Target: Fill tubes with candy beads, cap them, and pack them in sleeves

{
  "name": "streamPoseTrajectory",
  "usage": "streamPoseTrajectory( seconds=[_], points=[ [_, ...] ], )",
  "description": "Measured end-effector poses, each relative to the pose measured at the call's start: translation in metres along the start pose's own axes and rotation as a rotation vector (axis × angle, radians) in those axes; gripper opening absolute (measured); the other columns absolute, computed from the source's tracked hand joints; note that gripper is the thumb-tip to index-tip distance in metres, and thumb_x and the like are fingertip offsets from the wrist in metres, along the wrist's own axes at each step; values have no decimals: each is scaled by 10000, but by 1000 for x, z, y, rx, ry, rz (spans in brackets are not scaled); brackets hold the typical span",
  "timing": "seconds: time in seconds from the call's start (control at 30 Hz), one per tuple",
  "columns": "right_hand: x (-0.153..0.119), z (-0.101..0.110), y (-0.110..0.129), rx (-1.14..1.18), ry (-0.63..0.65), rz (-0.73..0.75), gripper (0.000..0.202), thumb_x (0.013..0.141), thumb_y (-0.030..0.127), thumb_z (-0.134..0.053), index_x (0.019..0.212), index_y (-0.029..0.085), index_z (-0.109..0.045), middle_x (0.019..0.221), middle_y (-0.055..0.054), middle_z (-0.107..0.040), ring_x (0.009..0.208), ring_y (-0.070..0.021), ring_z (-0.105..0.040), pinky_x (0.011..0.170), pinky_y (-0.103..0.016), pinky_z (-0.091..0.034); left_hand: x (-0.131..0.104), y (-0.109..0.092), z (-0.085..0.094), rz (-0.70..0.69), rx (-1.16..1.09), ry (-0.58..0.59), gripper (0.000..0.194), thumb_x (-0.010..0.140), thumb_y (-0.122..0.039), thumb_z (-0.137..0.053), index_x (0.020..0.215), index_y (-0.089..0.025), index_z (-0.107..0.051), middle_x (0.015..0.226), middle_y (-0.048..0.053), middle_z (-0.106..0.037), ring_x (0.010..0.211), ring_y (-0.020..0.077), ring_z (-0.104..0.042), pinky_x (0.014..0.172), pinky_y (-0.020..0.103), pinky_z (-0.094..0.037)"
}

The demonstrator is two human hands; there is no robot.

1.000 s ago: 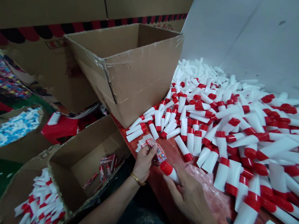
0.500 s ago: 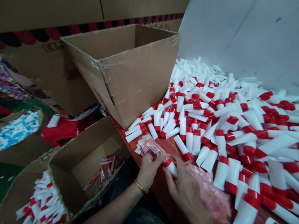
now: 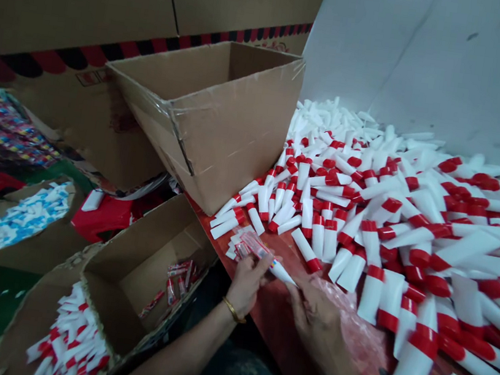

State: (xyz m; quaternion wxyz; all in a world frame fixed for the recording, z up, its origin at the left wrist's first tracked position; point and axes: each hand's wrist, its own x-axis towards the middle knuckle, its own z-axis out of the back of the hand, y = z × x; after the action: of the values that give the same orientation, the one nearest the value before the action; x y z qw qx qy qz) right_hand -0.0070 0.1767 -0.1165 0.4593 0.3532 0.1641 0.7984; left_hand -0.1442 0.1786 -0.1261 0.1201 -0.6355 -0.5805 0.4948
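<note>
My left hand, with a gold bangle at the wrist, is closed around a printed clear plastic sleeve at the red table's near edge. A white tube points out of the sleeve toward my right hand, whose fingers pinch the tube's far end. White tubes with red caps lie heaped just beyond and to the right of my hands. Crumpled pink clear plastic lies beside my right hand.
A tall cardboard box stands on the table's left. Below it, an open carton holds several wrapped tubes, next to a carton of red-capped tubes. Blue and white pieces fill another box near a red stool.
The tube between my hands has shifted: its red part no longer shows, and more of its white end and coloured print do. The view has moved slightly.
</note>
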Motion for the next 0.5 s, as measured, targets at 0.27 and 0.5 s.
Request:
streamPoseTrajectory(
  seconds=[0.27,0.5],
  points=[
    [5,-11,4,442,325,-340,321,887,388,-403,851,166,-631,658,-21,-634,581,-157,-590,558,-235,-450,-7,3,1,-45,43,52,497,634,-503,-676,959,-139,-582,874,73,-666,665,127,-585,582,218,-432],
    [3,-11,2,362,318,-255,298,871,342,-397,744,169,-604,615,-21,-610,546,-162,-572,502,-237,-421,-4,4,7,-89,98,156,482,663,-512,-644,941,-124,-578,802,73,-671,616,128,-582,527,209,-423]
  ],
)
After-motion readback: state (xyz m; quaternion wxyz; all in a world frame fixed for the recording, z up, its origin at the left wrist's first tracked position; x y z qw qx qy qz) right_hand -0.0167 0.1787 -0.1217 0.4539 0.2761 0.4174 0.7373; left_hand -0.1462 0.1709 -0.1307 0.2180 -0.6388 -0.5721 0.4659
